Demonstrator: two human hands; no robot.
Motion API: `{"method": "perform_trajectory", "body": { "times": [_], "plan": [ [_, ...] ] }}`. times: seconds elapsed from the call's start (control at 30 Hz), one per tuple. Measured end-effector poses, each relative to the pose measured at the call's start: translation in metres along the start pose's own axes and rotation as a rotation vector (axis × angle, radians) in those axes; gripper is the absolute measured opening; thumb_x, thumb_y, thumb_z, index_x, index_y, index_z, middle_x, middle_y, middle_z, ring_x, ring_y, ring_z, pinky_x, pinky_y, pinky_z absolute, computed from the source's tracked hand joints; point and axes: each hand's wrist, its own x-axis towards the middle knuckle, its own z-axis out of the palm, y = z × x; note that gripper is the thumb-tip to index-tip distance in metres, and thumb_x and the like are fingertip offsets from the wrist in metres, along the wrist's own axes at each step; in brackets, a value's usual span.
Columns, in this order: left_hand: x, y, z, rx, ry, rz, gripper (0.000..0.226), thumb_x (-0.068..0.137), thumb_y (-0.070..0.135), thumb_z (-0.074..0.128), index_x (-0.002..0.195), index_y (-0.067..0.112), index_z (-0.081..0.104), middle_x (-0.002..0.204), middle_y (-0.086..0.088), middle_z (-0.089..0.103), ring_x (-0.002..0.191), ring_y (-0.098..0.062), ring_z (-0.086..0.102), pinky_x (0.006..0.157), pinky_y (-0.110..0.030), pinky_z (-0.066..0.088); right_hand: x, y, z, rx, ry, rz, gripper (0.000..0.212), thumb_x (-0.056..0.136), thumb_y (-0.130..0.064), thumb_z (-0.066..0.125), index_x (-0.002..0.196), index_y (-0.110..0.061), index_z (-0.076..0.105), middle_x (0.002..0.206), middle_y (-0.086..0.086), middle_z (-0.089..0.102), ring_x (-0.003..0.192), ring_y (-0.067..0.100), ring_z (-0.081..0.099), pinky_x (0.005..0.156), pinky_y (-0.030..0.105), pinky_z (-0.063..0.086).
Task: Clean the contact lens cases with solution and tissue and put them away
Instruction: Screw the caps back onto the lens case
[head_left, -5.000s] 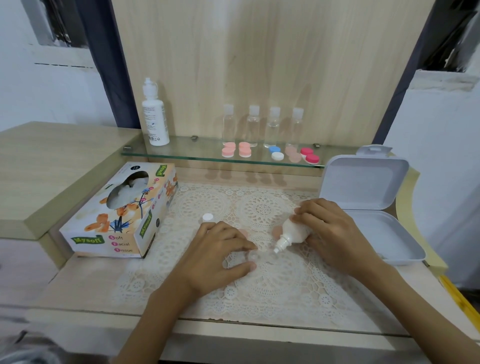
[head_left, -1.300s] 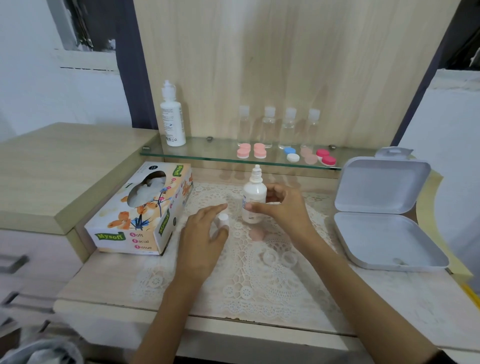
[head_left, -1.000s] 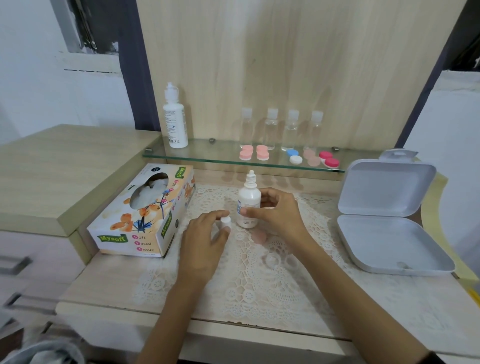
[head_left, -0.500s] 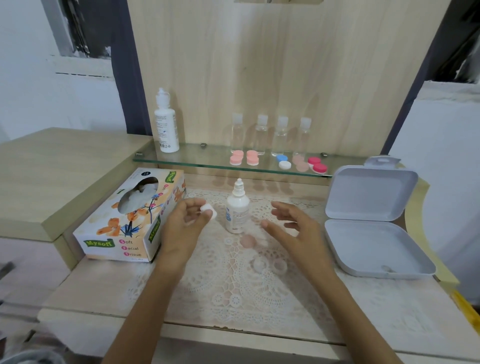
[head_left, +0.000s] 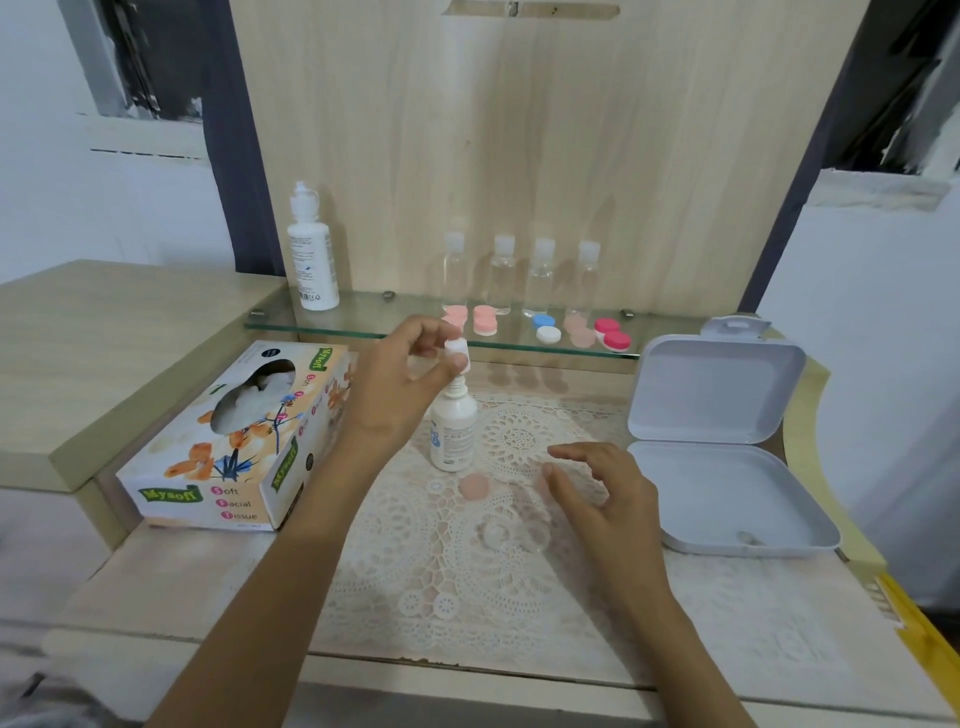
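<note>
Left grip (head_left: 395, 389) pinches the cap (head_left: 458, 351) just above the bottle (head_left: 453, 434); right grip (head_left: 602, 499) hangs released beside it. Capping the unsteadied bottle one-handed could tip it, spilling solution.

A lace mat (head_left: 467, 587) is lying beneath the right hand (head_left: 605, 501) and reaching left under the left hand (head_left: 397, 395). A glass shelf (head_left: 519, 346) is running just beyond the left hand, and four clear bottles (head_left: 540, 275) are standing on it. A wood panel (head_left: 519, 156) is rising behind them. A low counter (head_left: 104, 338) is sitting well left of the left hand.
</note>
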Motion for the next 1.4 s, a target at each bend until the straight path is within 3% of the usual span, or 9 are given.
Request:
{"method": "perform_trajectory", "body": {
  "times": [0.17,0.33,0.47,0.67,0.77,0.93,1.03,1.23,1.4],
  "plan": [
    [-0.007,-0.008,0.001,0.056,-0.021,0.011,0.021,0.083,0.022,0.068,0.104,0.022,0.062,0.099,0.011,0.067,0.09,-0.005,0.06,0.067,-0.001,0.033,0.001,0.001,0.0,-0.015,0.021,-0.007,0.019,0.084,-0.031,0.058,0.097,-0.025,0.07,0.1,-0.018,0.065,0.104,-0.001,0.055,0.088,0.013,0.04],
    [-0.011,-0.007,0.002,0.043,-0.021,0.03,0.022,0.084,0.019,0.067,0.105,0.023,0.06,0.097,0.015,0.064,0.084,0.005,0.058,0.069,0.0,0.034,0.002,0.006,0.001,-0.042,-0.039,0.096,0.028,0.089,-0.004,0.057,0.108,-0.022,0.067,0.107,-0.02,0.06,0.108,0.001,0.053,0.091,0.018,0.042],
    [-0.013,-0.008,0.004,0.032,-0.03,0.028,0.025,0.086,0.019,0.066,0.109,0.023,0.058,0.095,0.021,0.06,0.082,0.013,0.055,0.071,0.0,0.036,0.004,0.008,0.003,-0.096,-0.098,0.146,0.029,0.089,-0.009,0.062,0.114,-0.022,0.065,0.1,-0.033,0.049,0.106,0.005,0.054,0.092,0.022,0.043],
    [-0.034,-0.008,0.006,0.054,0.057,0.024,0.043,0.087,0.021,0.064,0.125,0.034,0.048,0.119,0.017,0.055,0.1,0.002,0.052,0.081,-0.016,0.039,0.004,0.009,0.004,-0.133,-0.118,0.12,0.027,0.089,-0.014,0.063,0.115,-0.022,0.066,0.113,-0.014,0.06,0.106,0.0,0.049,0.085,0.004,0.032],
    [-0.064,-0.011,0.013,0.122,0.15,0.037,0.033,0.087,0.014,0.062,0.116,0.029,0.055,0.113,0.015,0.056,0.097,-0.005,0.052,0.079,-0.023,0.04,0.001,0.006,0.004,-0.114,-0.102,0.077,0.028,0.086,-0.013,0.062,0.111,-0.025,0.067,0.112,-0.015,0.061,0.107,0.0,0.049,0.09,0.009,0.034],
    [-0.098,-0.022,0.026,0.301,-0.211,0.053,0.028,0.087,0.017,0.061,0.11,0.034,0.061,0.111,0.023,0.056,0.105,0.002,0.047,0.091,-0.024,0.041,-0.003,-0.002,-0.001,0.002,-0.247,0.02,0.03,0.073,-0.043,0.074,0.1,-0.033,0.069,0.093,-0.019,0.064,0.093,0.004,0.055,0.077,0.017,0.042],
    [-0.101,-0.026,0.032,0.432,-0.264,0.095,0.029,0.088,0.017,0.06,0.114,0.029,0.063,0.121,0.016,0.055,0.112,-0.005,0.046,0.094,-0.026,0.041,-0.006,0.0,-0.006,-0.061,-0.347,0.025,0.047,0.058,-0.062,0.072,0.096,-0.035,0.07,0.092,-0.02,0.064,0.093,0.001,0.054,0.081,0.021,0.045],
    [-0.101,-0.026,0.033,0.494,-0.196,0.168,0.023,0.086,0.012,0.062,0.105,0.025,0.065,0.104,0.01,0.058,0.095,-0.011,0.053,0.079,-0.029,0.047,-0.009,0.008,-0.012,-0.097,-0.382,0.047,0.032,0.06,-0.04,0.085,0.089,-0.036,0.072,0.09,-0.018,0.063,0.093,0.001,0.052,0.084,0.027,0.044],
    [-0.101,-0.031,0.035,0.471,-0.247,0.136,0.022,0.088,0.014,0.06,0.108,0.024,0.063,0.11,0.01,0.057,0.099,-0.013,0.054,0.085,-0.031,0.043,-0.01,0.007,-0.011,-0.089,-0.377,0.051,0.026,0.063,-0.035,0.085,0.086,-0.033,0.075,0.088,-0.015,0.063,0.095,0.002,0.052,0.082,0.023,0.042]
  ]
}}
